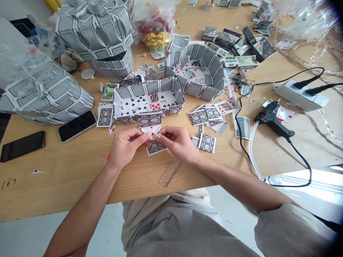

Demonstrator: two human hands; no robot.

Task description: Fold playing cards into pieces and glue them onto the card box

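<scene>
A: What are the hands doing?
B: The left hand (122,147) and right hand (177,142) both pinch a red-pipped playing card (152,130) between thumb and fingers, their tips nearly meeting.

A: Where is that card?
B: At the middle of the near half of the wooden table (80,178), on the near side of a rectangular playing-card tray (173,86). A blue-patterned card back (150,120) shows just beyond it; I cannot tell whether the 2 are joined.

A: And under the hands?
B: Another patterned card (157,149) lies there, partly hidden. A clear ruler (169,174) lies nearer, its far end close to the right wrist.

A: What stands farther off?
B: Far right of the tray is a many-sided card box (205,92) with loose cards inside. Far left stand 2 lidded card baskets, 1 upper (93,30) and 1 nearer (50,91).

A: Anything at the sides?
B: On the left, a black smartphone (23,146) and a light-rimmed smartphone (77,126). On the right, a black glue gun (276,121) lies near a white power strip (297,95).
</scene>
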